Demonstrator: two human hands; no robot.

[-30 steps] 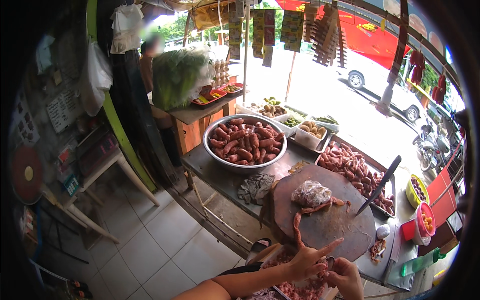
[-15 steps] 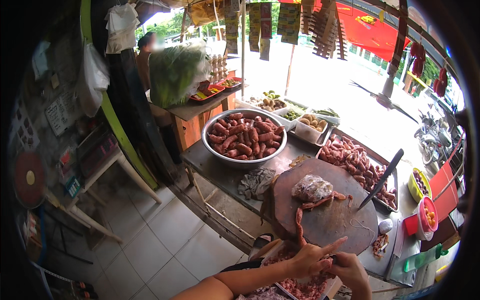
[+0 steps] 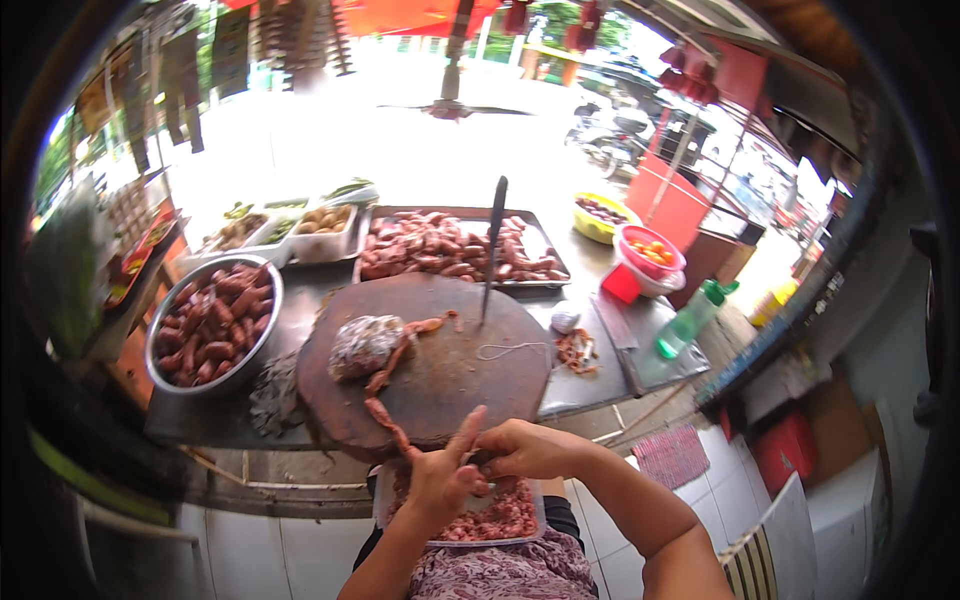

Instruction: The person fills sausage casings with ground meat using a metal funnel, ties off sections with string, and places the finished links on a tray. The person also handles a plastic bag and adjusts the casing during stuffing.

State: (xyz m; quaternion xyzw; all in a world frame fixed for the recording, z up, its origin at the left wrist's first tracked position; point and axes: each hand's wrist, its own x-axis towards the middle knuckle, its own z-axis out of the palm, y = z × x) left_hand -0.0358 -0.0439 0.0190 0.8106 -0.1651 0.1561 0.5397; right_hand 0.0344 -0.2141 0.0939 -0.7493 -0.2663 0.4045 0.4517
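A clear plastic tub of pinkish ground meat rests on my lap. Over it, my left hand has its index finger stretched out and the others curled round the end of a reddish sausage casing. That partly filled casing trails across the round wooden chopping board to a clear plastic-wrapped bundle. Close against the left, my right hand pinches something small and pale that the fingers mostly hide. A knife stands upright at the board's far edge, and a white string lies on the board.
Beyond the board is a metal tray of sausages; at left, a metal basin of sausages and a grey rag. To the right sit a cleaver, a green bottle, a pink bowl and a yellow bowl.
The view has swung to the right, so the board, basin and tray appear farther left. Both hands stay together over the tub, and the left index finger is still stretched out.
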